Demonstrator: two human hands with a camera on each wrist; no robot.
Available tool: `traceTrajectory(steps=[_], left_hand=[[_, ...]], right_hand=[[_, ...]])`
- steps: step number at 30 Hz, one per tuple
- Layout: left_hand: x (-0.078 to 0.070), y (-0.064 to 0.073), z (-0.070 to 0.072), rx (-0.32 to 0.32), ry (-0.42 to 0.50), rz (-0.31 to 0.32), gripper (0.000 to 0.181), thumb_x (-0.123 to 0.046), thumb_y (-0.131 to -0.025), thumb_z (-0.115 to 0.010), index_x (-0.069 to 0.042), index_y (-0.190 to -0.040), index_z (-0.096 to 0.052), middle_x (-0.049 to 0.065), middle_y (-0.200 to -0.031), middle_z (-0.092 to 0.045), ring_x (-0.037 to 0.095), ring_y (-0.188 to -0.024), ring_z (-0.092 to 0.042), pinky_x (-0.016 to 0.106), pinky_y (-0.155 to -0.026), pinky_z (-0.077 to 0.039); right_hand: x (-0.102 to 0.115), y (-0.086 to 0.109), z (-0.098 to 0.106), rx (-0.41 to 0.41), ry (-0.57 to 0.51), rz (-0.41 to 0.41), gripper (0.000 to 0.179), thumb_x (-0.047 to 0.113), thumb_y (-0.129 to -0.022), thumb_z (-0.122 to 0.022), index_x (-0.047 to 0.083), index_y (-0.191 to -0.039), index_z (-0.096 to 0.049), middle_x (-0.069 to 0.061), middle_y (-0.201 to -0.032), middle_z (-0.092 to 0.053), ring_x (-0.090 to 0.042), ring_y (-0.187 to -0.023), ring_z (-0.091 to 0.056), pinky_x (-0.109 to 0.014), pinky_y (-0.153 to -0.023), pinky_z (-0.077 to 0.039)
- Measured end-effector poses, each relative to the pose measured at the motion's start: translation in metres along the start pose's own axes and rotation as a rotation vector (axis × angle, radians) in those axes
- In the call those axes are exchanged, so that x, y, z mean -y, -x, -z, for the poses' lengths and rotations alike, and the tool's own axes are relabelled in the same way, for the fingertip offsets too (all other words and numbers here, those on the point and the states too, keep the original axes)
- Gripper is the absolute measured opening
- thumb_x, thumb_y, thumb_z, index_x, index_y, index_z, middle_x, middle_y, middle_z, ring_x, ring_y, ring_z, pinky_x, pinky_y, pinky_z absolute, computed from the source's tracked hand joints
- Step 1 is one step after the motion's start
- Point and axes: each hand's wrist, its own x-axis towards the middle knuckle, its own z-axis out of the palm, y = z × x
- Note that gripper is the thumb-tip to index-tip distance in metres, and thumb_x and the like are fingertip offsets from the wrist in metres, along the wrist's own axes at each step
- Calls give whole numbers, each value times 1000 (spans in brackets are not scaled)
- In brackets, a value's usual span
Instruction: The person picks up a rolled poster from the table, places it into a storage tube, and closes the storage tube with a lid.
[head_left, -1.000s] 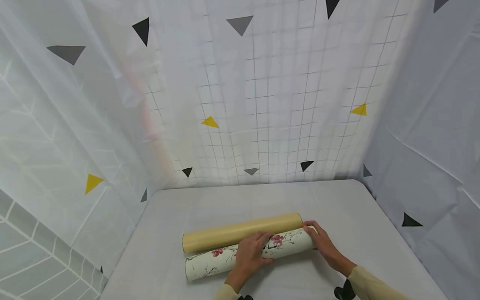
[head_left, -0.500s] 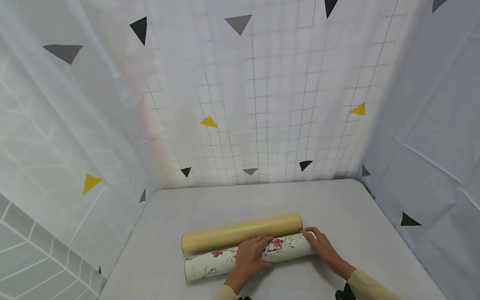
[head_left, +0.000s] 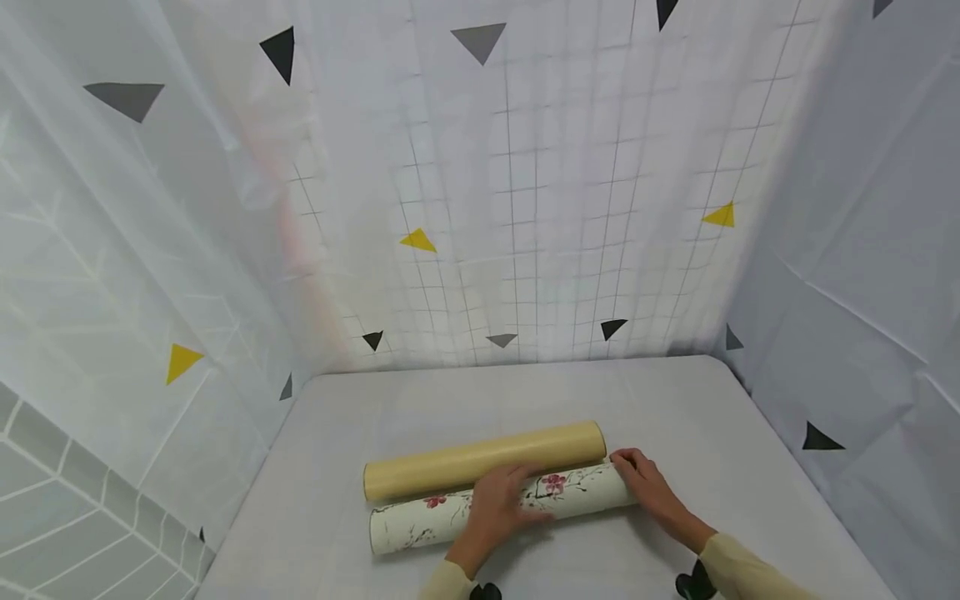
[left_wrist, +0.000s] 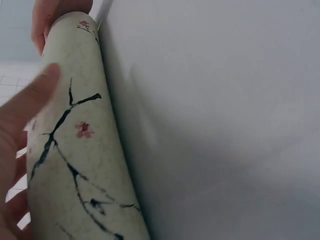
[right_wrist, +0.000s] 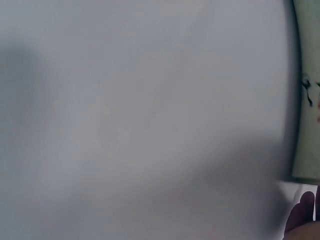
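Observation:
A white wallpaper roll (head_left: 420, 523) with dark branches and red blossoms lies on the table, tilted slightly up to the right in the head view. Just behind it lies a plain yellow roll (head_left: 480, 460). My left hand (head_left: 497, 508) is spread over the middle of the patterned roll. In the left wrist view its thumb (left_wrist: 37, 92) is extended and blurred above the paper, with the other fingers on the far side. My right hand (head_left: 648, 483) is at the roll's right end, its fingertips right at the end edge. The right wrist view shows those fingers (right_wrist: 302, 210) just past the end.
Both rolls lie on a white-covered table (head_left: 517, 396). A pale curtain (head_left: 555, 192) with grid lines and triangles hangs behind it, and sheeting (head_left: 862, 250) drops along the right side.
My left thumb has spread away from the patterned roll and that hand's grip has loosened. My right hand stays at the right end, slightly shifted. The rolls have hardly moved.

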Motion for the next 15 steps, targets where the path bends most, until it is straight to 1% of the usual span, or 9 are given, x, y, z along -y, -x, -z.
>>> traceTrajectory(steps=[2, 4, 7, 9, 11, 12, 15], left_hand=[[0, -1, 1, -12, 20, 25, 62, -54, -74, -86, -20, -124, -71, -8, -114, -78, 9, -94, -74, 21, -76, -57], [2, -4, 3, -39, 46, 51, 51, -51, -84, -79, -19, -123, -71, -6, -114, -78, 10, -94, -74, 23, -75, -58], [6, -9, 7, -110, 76, 82, 29, -37, -99, -67, -17, -121, -73, -5, -114, -78, 12, -97, -74, 28, -80, -60], [11, -12, 10, -155, 82, 94, 23, -28, -104, -61, -17, -119, -74, -5, -115, -78, 13, -100, -74, 31, -82, -61], [16, -15, 12, -192, 71, 104, 23, -22, -106, -56, -16, -118, -75, -5, -115, -77, 14, -103, -74, 33, -85, -60], [18, -16, 13, -201, 60, 109, 24, -22, -107, -55, -16, -119, -75, -4, -116, -77, 15, -106, -73, 34, -87, -60], [25, -19, 15, -239, 16, 108, 24, -18, -105, -57, -14, -122, -73, 0, -119, -77, 19, -109, -73, 36, -90, -60]], right_hand=[[1, -1, 4, -17, 13, 21, 48, 35, -112, -37, -4, -136, -52, -22, -138, -57, -30, -125, -54, -38, -98, -46], [4, -5, 9, -35, 37, 38, 48, 34, -112, -37, -5, -137, -51, -23, -139, -54, -31, -123, -52, -39, -97, -45], [8, -11, 17, -60, 79, 69, 49, 34, -112, -36, -4, -141, -48, -25, -142, -48, -33, -123, -49, -42, -97, -43], [12, -15, 22, -73, 103, 97, 50, 35, -113, -35, -3, -143, -46, -25, -143, -45, -34, -122, -47, -43, -95, -42], [15, -20, 26, -92, 122, 138, 50, 34, -113, -35, -2, -145, -45, -26, -144, -44, -34, -121, -46, -43, -93, -42], [16, -21, 28, -103, 132, 164, 49, 33, -113, -36, -2, -145, -45, -26, -144, -44, -35, -121, -46, -44, -92, -42], [20, -26, 32, -131, 143, 241, 47, 31, -112, -38, -1, -146, -45, -27, -146, -43, -38, -123, -46, -51, -93, -42]])
